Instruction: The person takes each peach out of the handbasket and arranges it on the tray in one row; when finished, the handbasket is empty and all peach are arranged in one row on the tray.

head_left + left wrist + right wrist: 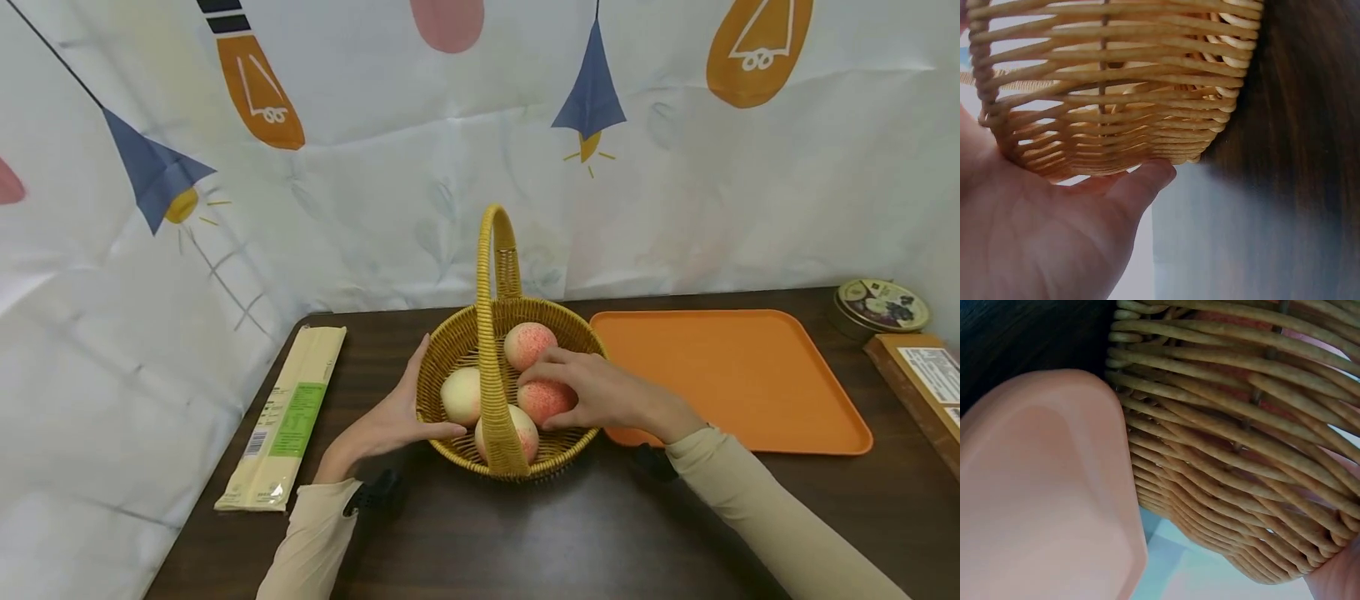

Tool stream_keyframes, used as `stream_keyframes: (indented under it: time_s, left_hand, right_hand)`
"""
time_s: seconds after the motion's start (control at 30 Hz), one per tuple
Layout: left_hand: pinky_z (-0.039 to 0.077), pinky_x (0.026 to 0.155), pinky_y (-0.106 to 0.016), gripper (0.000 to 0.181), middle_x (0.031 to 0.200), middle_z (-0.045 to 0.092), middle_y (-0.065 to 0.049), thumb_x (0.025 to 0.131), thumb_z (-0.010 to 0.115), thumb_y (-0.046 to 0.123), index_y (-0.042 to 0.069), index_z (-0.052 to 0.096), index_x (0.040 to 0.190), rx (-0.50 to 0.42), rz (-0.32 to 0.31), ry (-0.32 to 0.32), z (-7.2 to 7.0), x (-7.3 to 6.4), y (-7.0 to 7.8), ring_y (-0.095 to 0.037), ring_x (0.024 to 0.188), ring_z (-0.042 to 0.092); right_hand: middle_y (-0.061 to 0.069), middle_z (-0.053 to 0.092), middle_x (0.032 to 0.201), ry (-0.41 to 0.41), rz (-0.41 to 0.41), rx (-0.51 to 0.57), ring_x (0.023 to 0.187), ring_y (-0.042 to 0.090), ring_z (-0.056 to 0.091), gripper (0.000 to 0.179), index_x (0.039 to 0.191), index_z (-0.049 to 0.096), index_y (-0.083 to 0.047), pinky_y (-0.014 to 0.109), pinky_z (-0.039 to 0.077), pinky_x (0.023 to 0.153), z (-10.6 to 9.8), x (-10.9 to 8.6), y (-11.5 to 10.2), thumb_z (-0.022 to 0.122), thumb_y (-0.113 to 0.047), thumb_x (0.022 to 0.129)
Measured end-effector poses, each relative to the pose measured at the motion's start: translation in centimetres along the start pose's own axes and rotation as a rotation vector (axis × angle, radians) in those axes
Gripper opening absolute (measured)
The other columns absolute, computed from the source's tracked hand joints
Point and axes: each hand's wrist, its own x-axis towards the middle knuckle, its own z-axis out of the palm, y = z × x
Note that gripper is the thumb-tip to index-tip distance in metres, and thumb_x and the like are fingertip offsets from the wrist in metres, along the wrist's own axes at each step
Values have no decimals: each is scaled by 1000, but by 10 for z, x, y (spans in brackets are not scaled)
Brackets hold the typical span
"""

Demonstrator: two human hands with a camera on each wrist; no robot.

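A yellow wicker basket with a tall arched handle stands on the dark table. Inside lie several peaches: a pink one at the back, a pale one at the left and a pale-pink one partly behind the handle. My right hand reaches over the right rim and grips a red peach between thumb and fingers. Along the basket's left outer wall rests my left hand, thumb and fingers spread. The right fingers are mostly hidden by the wicker in the right wrist view.
To the right lies an orange tray, its near-left corner close by the basket. A pale packet with a green label lies at the left. A round tin and a brown box stand at the far right, before the curtain.
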Motion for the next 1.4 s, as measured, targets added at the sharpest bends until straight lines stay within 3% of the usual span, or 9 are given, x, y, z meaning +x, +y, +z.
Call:
stream_keyframes:
  time_s: [0.4, 0.53, 0.63, 0.8, 1.03, 1.17, 1.4]
  left_hand:
    - [33, 114, -60, 136, 172, -3, -19, 85, 88, 20, 19, -21, 165, -79, 30, -23, -3, 2, 1, -43, 153, 24]
    - [32, 114, -59, 135, 172, -2, -20, 85, 87, 18, 18, -21, 166, -100, 27, -30, -2, 3, 1, -43, 152, 24]
    - [33, 114, -57, 133, 171, -1, -22, 86, 85, 16, 16, -21, 165, -103, 20, -41, -1, 4, 0, -43, 152, 24]
    - [35, 112, -56, 132, 171, -1, -23, 87, 84, 15, 16, -22, 165, -102, 22, -50, -2, 4, -2, -44, 151, 25]
    - [33, 113, -61, 133, 171, -3, -24, 85, 85, 19, 14, -22, 165, -91, 31, -38, -4, 0, -3, -47, 152, 23]
    - [33, 113, -60, 133, 171, -3, -25, 85, 85, 19, 13, -21, 165, -92, 25, -36, -4, -1, -5, -47, 152, 22]
    - [37, 111, -59, 132, 170, -1, -26, 86, 85, 19, 14, -20, 166, -92, 33, -33, -1, -3, -8, -47, 150, 27]
  right_hand:
    - [4, 63, 127, 10, 24, -25, 109, 22, 64, 54, 133, 69, -17, 45, 54, 90, -4, -1, -3, 90, -26, 84]
    - [0, 62, 122, 70, 12, 9, 106, 18, 62, 51, 126, 70, -20, 40, 54, 89, -4, -3, -3, 92, -25, 80]
    - [-1, 60, 120, 140, 21, 92, 105, 17, 61, 52, 124, 70, -21, 37, 55, 87, -9, -8, -3, 94, -24, 78]
    - [-1, 58, 128, 270, 49, 209, 109, 17, 59, 56, 128, 69, -23, 36, 56, 83, -40, -25, -3, 94, -20, 79]
    - [-1, 61, 126, 416, 89, 129, 110, 10, 56, 67, 135, 67, -17, 21, 54, 86, -91, -52, 18, 95, -4, 75]
    - [1, 62, 128, 407, 150, 100, 113, 12, 53, 66, 134, 68, -15, 18, 53, 84, -98, -60, 34, 95, -6, 75]
    - [7, 64, 126, 254, 262, 146, 107, 26, 58, 56, 130, 69, -14, 34, 56, 81, -81, -64, 63, 93, -19, 80]
